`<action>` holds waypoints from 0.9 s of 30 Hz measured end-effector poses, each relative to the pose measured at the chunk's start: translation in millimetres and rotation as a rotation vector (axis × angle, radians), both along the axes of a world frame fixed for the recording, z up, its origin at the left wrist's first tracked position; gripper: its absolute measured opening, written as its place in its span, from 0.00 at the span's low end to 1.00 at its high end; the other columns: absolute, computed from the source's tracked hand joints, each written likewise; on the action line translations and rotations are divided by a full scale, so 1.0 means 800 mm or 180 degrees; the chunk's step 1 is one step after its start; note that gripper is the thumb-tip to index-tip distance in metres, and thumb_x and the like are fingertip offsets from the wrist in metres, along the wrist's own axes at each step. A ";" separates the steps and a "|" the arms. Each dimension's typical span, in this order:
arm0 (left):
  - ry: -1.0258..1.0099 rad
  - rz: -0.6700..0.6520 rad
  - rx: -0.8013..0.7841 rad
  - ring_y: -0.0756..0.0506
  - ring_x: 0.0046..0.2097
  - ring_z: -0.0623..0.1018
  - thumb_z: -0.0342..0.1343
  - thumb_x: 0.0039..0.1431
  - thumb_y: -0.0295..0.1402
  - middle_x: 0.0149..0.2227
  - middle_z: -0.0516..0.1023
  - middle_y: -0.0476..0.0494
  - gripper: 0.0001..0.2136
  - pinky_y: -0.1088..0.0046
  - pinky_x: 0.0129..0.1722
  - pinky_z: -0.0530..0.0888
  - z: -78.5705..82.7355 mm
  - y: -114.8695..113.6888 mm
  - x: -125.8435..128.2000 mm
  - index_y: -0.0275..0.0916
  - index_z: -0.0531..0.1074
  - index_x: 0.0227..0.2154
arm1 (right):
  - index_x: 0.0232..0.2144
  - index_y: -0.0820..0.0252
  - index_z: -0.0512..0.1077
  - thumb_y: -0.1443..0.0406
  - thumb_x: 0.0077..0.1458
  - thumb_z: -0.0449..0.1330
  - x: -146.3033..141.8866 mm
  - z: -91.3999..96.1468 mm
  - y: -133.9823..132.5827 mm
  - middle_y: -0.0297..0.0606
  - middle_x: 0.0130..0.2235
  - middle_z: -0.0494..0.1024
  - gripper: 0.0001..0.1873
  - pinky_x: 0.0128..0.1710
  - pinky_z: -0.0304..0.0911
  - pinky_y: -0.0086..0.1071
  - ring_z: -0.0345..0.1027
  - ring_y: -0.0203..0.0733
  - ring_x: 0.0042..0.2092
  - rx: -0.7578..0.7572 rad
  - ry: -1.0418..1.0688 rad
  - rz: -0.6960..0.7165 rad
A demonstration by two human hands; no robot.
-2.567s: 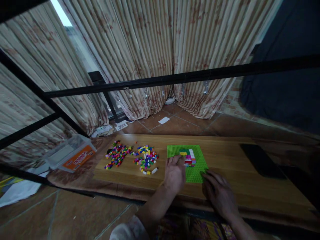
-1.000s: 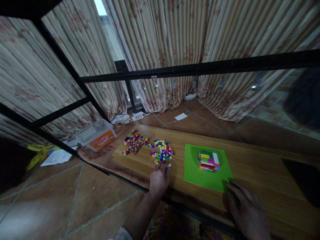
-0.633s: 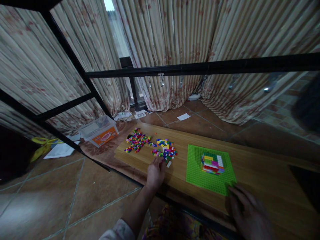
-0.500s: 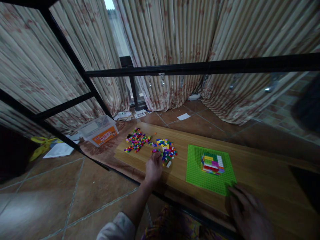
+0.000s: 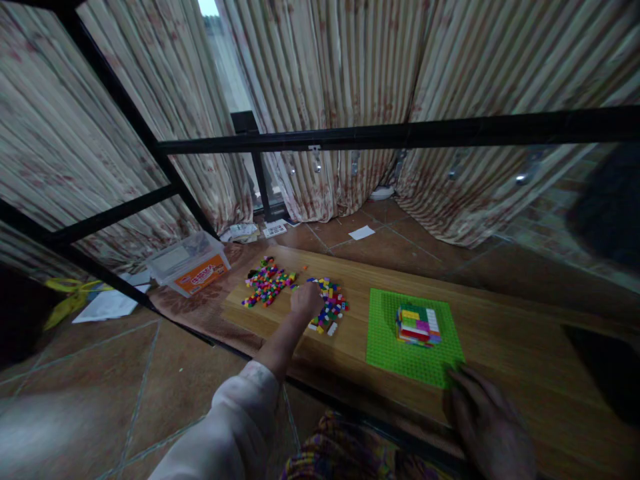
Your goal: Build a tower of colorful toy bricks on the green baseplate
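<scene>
My left hand (image 5: 306, 301) reaches over the near pile of mixed toy building bricks (image 5: 336, 300). Its fingers are curled down at the pile's left side, and what they pinch, if anything, is hidden. A second heap of small colourful bricks (image 5: 270, 285) lies further left. My right hand (image 5: 487, 420) has its fingers spread, the tips at the near right corner of the green baseplate (image 5: 385, 347). On that baseplate stands a small block-shaped build (image 5: 419, 325) of stacked bricks in white, yellow, green, red and purple.
The wooden board (image 5: 510, 347) carries the bricks, with a dark flat object (image 5: 600, 367) at its right. A clear plastic box (image 5: 193, 263) with an orange label stands at the left end. A black metal bar (image 5: 360, 137) crosses before the curtains. Paper (image 5: 362, 233) lies on the floor.
My left hand has moved forward and slightly left over the brick pile. My right hand stays at the baseplate corner. The whole view has shifted a little.
</scene>
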State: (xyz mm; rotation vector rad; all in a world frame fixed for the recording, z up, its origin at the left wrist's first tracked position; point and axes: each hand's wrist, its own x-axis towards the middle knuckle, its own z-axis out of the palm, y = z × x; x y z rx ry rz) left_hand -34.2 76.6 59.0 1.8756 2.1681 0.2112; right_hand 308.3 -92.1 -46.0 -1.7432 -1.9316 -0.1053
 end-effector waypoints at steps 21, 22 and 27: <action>-0.0215 -0.0591 0.0891 0.45 0.44 0.74 0.52 0.60 0.31 0.40 0.76 0.45 0.06 0.71 0.44 0.69 -0.047 -0.112 0.039 0.42 0.73 0.38 | 0.48 0.56 0.69 0.53 0.61 0.45 -0.001 -0.003 0.000 0.42 0.52 0.71 0.21 0.51 0.62 0.48 0.66 0.51 0.50 0.0010 0.0010 -0.0025; -0.0254 -0.0565 0.0903 0.45 0.44 0.74 0.53 0.60 0.33 0.39 0.76 0.45 0.05 0.71 0.44 0.69 -0.047 -0.112 0.037 0.42 0.73 0.37 | 0.48 0.55 0.69 0.53 0.60 0.45 -0.002 -0.003 -0.001 0.42 0.52 0.71 0.21 0.51 0.63 0.48 0.66 0.51 0.49 0.0022 0.0014 -0.0041; -0.0277 -0.0357 0.1022 0.46 0.44 0.74 0.47 0.64 0.32 0.39 0.76 0.45 0.09 0.72 0.44 0.70 -0.044 -0.093 0.024 0.42 0.73 0.38 | 0.48 0.55 0.69 0.54 0.60 0.46 -0.003 -0.001 -0.001 0.43 0.53 0.71 0.21 0.51 0.62 0.47 0.67 0.50 0.49 0.0039 0.0025 -0.0045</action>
